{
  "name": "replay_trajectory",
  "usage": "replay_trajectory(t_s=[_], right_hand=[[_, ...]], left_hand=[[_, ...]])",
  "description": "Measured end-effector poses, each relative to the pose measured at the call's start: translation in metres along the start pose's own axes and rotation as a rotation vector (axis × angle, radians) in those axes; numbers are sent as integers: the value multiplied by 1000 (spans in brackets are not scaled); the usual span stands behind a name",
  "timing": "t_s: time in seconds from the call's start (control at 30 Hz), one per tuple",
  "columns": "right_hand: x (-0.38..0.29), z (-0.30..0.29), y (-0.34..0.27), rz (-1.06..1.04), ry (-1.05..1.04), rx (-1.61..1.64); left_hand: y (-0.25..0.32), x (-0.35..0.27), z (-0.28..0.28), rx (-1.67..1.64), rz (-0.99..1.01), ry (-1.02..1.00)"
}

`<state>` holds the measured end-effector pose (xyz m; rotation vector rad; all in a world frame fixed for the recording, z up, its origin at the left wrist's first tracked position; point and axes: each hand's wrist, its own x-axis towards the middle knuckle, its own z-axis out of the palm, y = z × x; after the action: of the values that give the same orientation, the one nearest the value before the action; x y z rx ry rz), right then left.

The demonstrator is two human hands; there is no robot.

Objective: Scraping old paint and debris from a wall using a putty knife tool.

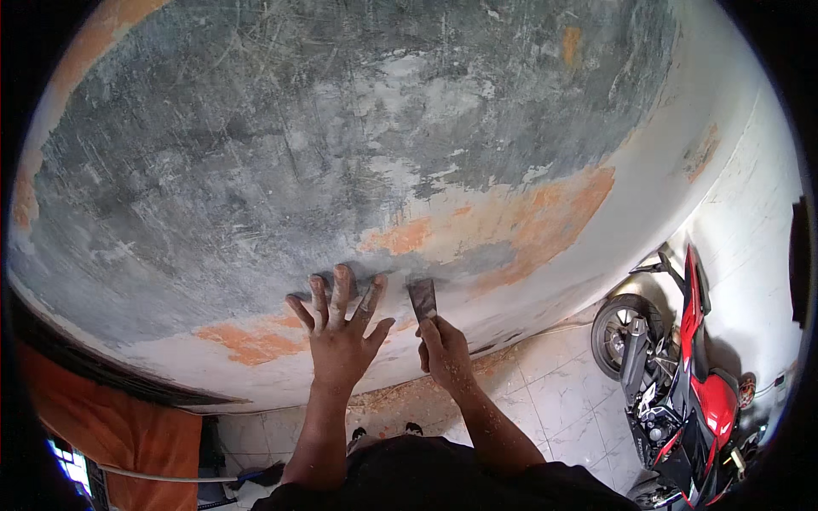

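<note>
Before me rises a wall (255, 160) with a large bare grey area, pale white paint around it and patches of orange. My left hand (342, 326) lies with fingers spread against its lower part, dusty at the fingertips and holding nothing. To the right, my right hand (444, 354) grips a scraper (423, 297), a flat putty-knife blade whose top edge is at the wall surface. The scraper's handle is mostly hidden in the fist. An orange patch (252, 342) shows left of my left wrist, and a larger orange patch (549, 223) lies up and right of the blade.
A red and black motorcycle (716, 409) stands at the right beside a white wall (748, 230). Orange cloth (128, 421) hangs at the lower left, with a pale pole (169, 476) across it. Dust and flakes (409, 409) lie on the tiled floor (562, 377) along the wall's foot.
</note>
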<state>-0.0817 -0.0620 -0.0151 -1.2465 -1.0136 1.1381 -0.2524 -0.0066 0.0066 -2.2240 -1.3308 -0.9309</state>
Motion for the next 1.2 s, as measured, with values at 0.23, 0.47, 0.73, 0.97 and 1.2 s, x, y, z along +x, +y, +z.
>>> replay_trajectory(t_s=[0.23,0.47,0.73,0.97,1.2], right_hand=[[16,11,-41,-117,-12,53],[5,6,-7,63,-5,10],[-1,4,17,111,-11,105],[6,7,-9,12,-4,25],[14,15,-28,-88,10,-15]], left_hand=[[2,2,-4,-52,-41,-55],[0,-5,-2,-4,6,-66],[1,-1,-1,-45,-5,-28],[3,1,-9,-56,-45,-72],[1,0,-7,-69,-26,-64]])
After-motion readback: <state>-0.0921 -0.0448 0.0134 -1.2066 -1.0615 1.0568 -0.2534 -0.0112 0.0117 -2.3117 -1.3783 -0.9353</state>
